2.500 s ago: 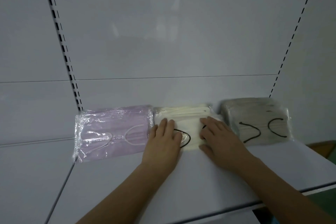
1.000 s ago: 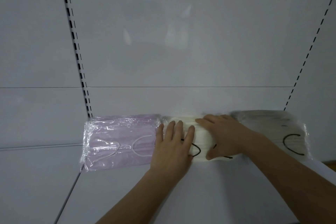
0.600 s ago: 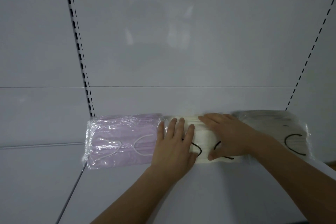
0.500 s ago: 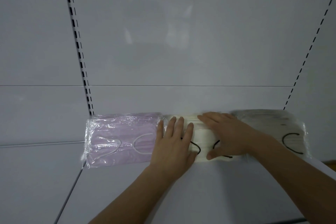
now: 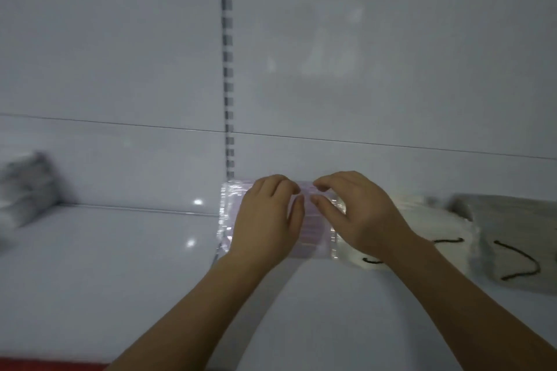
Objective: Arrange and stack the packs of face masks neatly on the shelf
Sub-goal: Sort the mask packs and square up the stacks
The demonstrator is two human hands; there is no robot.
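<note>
**A:** Where are your hands right now?

**B:** Both over the purple pack point(image 5: 313, 220), the leftmost of the three in the row. My left hand point(image 5: 266, 221) covers its left half, my right hand point(image 5: 358, 217) its right end. The fingers of both are curled down at the pack's far edge, by the back wall point(image 5: 391, 69). Whether they actually pinch the wrapper or only rest on it, I can't tell; the picture is blurred.

**A:** How does the pack lie?

**B:** Flat on the shelf point(image 5: 120, 265), long side running left to right, along the wall. So it sits straight ahead of me, under both palms, neither hand really nearer.

**A:** And the other packs?

**B:** The cream pack point(image 5: 431, 226) is just right of my right hand, touching the purple one or nearly so. The grey pack point(image 5: 518, 235) comes next, further right. There's also a blurred grey bundle point(image 5: 25, 190) far off on the left; I can't say what it is.

**A:** What does the next move depend on?

**B:** I'd guess squaring that long edge with the wall. Since the pack runs sideways, both hands need to push evenly, or one end will swing out of line.
</note>
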